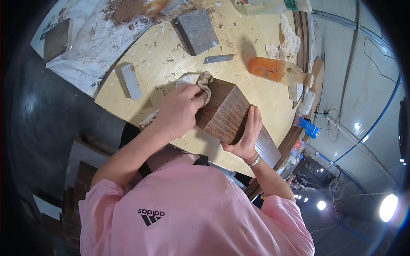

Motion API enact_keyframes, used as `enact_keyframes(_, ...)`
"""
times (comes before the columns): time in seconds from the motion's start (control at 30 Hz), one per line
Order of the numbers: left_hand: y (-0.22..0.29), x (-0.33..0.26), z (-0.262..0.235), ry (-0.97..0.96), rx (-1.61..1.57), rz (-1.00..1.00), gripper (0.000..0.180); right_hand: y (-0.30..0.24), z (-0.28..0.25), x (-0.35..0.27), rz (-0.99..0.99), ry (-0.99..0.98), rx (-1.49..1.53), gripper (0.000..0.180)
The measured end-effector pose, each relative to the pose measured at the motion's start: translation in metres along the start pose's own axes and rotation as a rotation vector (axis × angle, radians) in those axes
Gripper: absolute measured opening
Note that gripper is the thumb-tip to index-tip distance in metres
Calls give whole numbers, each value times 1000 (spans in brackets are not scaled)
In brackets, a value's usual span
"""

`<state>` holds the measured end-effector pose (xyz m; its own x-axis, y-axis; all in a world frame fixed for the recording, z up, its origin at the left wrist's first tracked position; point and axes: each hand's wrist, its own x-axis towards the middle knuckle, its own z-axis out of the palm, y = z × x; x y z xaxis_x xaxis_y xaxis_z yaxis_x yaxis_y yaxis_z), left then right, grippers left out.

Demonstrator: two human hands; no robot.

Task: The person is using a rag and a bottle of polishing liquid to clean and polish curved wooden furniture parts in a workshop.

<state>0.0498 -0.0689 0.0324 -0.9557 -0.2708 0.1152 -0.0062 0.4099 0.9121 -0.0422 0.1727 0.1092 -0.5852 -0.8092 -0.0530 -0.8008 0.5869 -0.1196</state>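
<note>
A long brown wooden block (226, 102) with streaked grain lies at a slant over the pale yellow table (162, 51), its far end reaching past my right wrist. My left hand (181, 109) is closed on a crumpled whitish cloth (205, 85), pressed to the block's left edge. The fingertips are partly hidden in the folds. My right hand (245, 136) grips the block from the right, with the thumb at its near edge and the fingers along its side. More pale cloth (148, 119) shows beside my left forearm.
Beyond the block lie a flat blade (218, 58) and a grey block (198, 32). A small white block (131, 81) lies left. At right rests an orange-filled bottle (273, 70); a clear bottle (269, 6) lies farther back. Brown powder (134, 13) covers a plastic sheet (98, 55).
</note>
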Motion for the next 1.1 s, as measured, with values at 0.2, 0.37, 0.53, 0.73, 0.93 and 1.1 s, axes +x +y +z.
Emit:
enact_keyframes(0.2,7,-3,-3,-10,-71,50,33,-1,-3,-1,2,7,-19,123)
enact_keyframes(0.37,32,-3,-19,-18,-158,76,36,2,-1,-3,0,17,-23,123)
enact_keyframes(0.53,-17,-28,-46,-479,-192,-252,51,2,0,-2,8,2,-1,124)
enact_keyframes(0.73,21,-38,-19,-133,-207,-54,49,7,5,-2,2,28,17,125)
enact_keyframes(0.93,0,-77,-58,-124,-453,-241,32,5,-1,-4,39,0,-27,127)
enact_keyframes(1.1,17,-45,-23,71,-157,-37,31,1,4,-2,14,8,13,127)
